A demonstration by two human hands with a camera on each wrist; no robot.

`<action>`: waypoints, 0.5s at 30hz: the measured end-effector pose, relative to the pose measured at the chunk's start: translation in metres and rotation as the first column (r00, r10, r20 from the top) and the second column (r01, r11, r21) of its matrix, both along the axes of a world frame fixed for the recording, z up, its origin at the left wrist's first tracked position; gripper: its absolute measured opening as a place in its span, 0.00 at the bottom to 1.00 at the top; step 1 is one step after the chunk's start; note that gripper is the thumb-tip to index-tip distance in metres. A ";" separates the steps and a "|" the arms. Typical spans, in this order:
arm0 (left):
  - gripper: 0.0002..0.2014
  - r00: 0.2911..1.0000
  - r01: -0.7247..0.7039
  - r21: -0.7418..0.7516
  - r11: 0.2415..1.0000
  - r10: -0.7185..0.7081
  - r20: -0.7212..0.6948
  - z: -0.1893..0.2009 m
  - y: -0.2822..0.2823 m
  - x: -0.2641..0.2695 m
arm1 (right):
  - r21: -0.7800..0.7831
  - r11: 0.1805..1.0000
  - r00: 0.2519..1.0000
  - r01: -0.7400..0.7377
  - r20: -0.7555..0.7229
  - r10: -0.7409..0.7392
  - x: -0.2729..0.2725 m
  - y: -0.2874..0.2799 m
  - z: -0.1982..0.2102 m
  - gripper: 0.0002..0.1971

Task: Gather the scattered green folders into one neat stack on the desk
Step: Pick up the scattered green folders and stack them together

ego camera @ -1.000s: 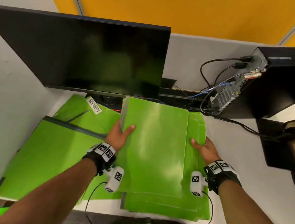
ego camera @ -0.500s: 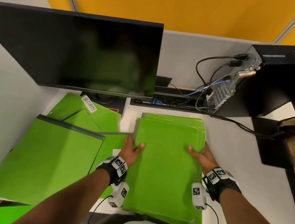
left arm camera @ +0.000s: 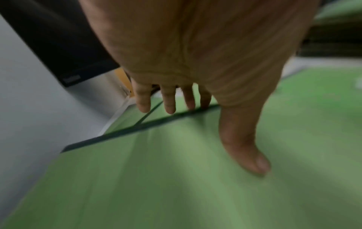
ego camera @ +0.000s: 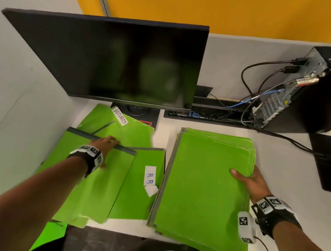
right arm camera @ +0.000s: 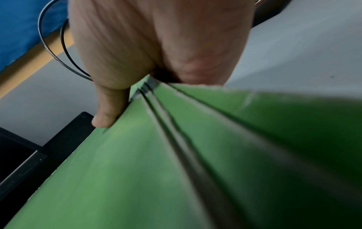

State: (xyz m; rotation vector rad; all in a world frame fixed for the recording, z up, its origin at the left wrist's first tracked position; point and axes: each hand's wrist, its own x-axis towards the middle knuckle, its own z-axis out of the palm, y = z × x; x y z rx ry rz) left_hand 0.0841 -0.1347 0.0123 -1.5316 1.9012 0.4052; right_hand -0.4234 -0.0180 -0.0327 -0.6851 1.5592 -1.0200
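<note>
At far left, a grey partition wall (ego camera: 14, 84) runs along the desk (ego camera: 288, 176). Next to it, loose green folders overlap: top folder (ego camera: 87, 188) w/ dark grey spine edge, lying tilted over the others; under it, toward the back, a folder w/ white "SECURITY" label (ego camera: 120, 116); to its right, partly under it, a folder w/ white "H.R" label (ego camera: 149, 175). A scrap of green (ego camera: 51, 235) shows below the desk's front edge.

Left hand (ego camera: 104, 143) is over the top folder's far spine edge. Left wrist view (blurred): fingers (left arm camera: 168, 100) straight, spread, tips reaching at/past the dark spine; thumb (left arm camera: 246, 144) stretched out on the green cover. Nothing curled round or pinched; hand flat & relaxed.

Behind, a black monitor (ego camera: 116, 59), screen off, stand on the desk just behind the "SECURITY" folder. Cable tray (ego camera: 207, 114) w/ blue & black wires right of the stand.

Center-right: stack of green folders (ego camera: 205, 185), edges roughly aligned, near end overhanging the desk's front edge. A strip of bare desk separates it from the loose folders.

Right hand (ego camera: 250, 181) grips the stack's right edge about midway: thumb on top cover, other fingers hidden beneath. Right wrist view: thumb (right arm camera: 109, 108) pressed on the top sheet, several folder edges fanning out of the palm.

Far right: black PC tower (ego camera: 328, 89), rear ports facing in, cables plugged.
</note>
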 end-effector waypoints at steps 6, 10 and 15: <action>0.53 0.990 0.118 -0.081 0.990 -0.110 0.093 -0.004 0.008 0.009 | -0.013 0.999 0.999 0.032 0.033 -0.031 0.000 0.010 0.000 0.53; 0.50 0.993 0.111 -0.098 0.989 -0.115 -0.039 0.012 -0.002 0.007 | -0.039 0.999 1.000 0.021 0.022 -0.020 0.004 0.011 0.009 0.56; 0.47 0.937 -0.132 -0.006 0.991 0.123 -0.326 0.039 -0.017 -0.020 | -0.021 1.000 1.000 0.022 0.008 -0.022 0.003 0.011 0.010 0.55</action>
